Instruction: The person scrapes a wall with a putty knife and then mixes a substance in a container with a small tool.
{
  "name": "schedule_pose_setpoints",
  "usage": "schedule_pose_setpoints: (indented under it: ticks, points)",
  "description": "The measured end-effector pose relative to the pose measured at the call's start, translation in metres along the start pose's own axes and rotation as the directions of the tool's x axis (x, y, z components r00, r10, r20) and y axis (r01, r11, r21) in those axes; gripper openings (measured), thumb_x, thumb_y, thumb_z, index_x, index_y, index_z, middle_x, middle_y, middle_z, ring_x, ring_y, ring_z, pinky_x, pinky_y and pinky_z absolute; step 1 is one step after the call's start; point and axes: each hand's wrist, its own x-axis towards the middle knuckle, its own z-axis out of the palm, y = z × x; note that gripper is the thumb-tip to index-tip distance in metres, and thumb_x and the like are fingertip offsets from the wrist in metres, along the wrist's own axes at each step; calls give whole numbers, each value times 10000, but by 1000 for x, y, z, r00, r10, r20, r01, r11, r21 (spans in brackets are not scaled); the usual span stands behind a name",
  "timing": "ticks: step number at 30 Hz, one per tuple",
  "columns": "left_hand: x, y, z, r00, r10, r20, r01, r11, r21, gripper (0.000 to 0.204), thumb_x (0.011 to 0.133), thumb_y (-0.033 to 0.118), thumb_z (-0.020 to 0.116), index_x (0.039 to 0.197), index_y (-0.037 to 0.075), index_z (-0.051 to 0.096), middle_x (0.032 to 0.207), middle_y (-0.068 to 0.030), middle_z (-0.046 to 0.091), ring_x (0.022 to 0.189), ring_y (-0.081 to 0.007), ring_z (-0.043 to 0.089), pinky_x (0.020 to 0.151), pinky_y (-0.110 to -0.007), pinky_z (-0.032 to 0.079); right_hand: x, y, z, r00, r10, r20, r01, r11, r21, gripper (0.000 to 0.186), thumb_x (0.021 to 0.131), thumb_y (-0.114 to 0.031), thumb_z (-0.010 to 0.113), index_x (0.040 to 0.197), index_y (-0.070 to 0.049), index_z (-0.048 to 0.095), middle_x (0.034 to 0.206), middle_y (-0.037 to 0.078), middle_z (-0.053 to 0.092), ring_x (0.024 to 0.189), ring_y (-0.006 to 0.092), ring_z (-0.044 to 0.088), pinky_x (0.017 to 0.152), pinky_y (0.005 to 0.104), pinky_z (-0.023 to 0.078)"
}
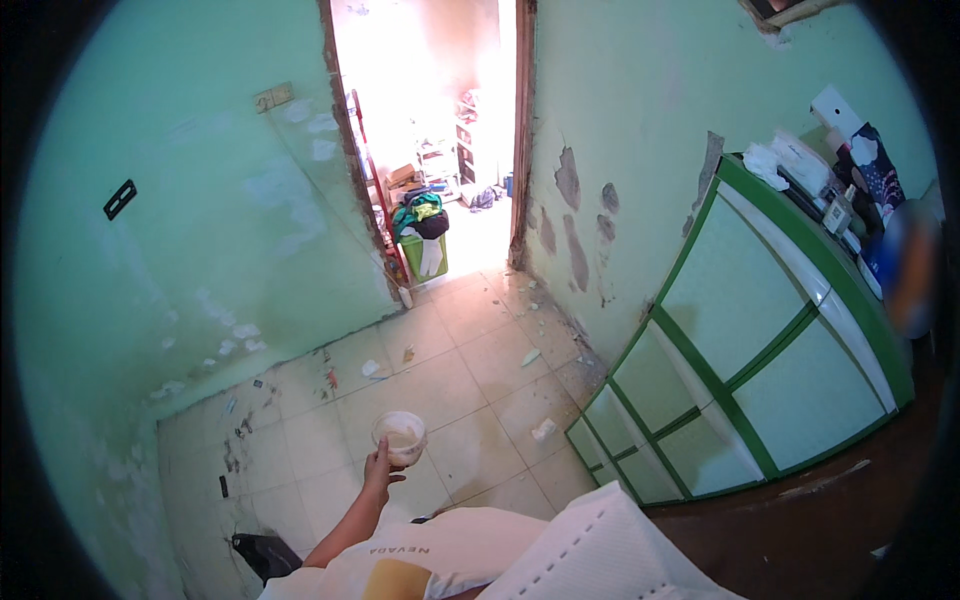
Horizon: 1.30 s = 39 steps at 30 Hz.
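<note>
The left hand (378, 476) grasps a round, open-topped, white plastic-looking tub (402, 438) by its side, above the cream square-tiled floor (445, 385); the right hand's state cannot be told.

A brown-orange shape (912, 272) is badly blurred.

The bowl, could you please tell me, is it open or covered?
Open: no lid covers the bowl, and its pale inside shows from above.
</note>
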Motion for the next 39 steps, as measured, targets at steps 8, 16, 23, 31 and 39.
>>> schedule_pose_setpoints:
  ticks: [8,16,23,31,39]
  points:
    - [-57,-53,-50,1000,16,11,-15,998,-58,720,920,618,523,1220,-30,429,1033,-157,609,842,-218,655,592,-341,576,-28,-39,7,996,40,-84,-32,995,93,404,895,-303,516,965,56,689,936,254,683,889,362,677,786,452,522]
    - [-107,-114,-127,997,55,-57,-63,987,-151,689,936,607,507,1207,-22,438,1055,-160,601,879,-223,646,601,-331,562,-99,-62,30,984,24,-179,-17,999,40,486,889,-375,507,1032,55,682,979,261,679,955,385,671,858,461,512]
    - [-162,-199,-209,975,-37,-220,-20,967,-255,693,937,611,496,1237,-12,450,1091,-164,600,902,-230,643,599,-323,561,-179,-62,40,972,-61,-227,27,989,-149,462,899,-384,514,1071,16,669,1100,281,649,1078,432,616,920,504,487]
    - [-209,-271,-268,946,-96,-311,-12,945,-327,751,926,630,487,1325,-5,446,1171,-160,593,937,-250,648,596,-325,558,-221,-73,35,975,-110,-191,54,959,-277,482,933,-404,494,1144,11,617,1195,289,605,1145,431,575,960,504,457]
    - [-230,-284,-293,931,-108,-348,-21,938,-346,720,912,628,522,1258,1,450,1123,-155,602,907,-216,650,589,-299,555,-234,-95,66,972,-194,-132,148,943,-299,497,939,-427,467,1141,2,615,1188,275,613,1132,440,576,957,512,450]
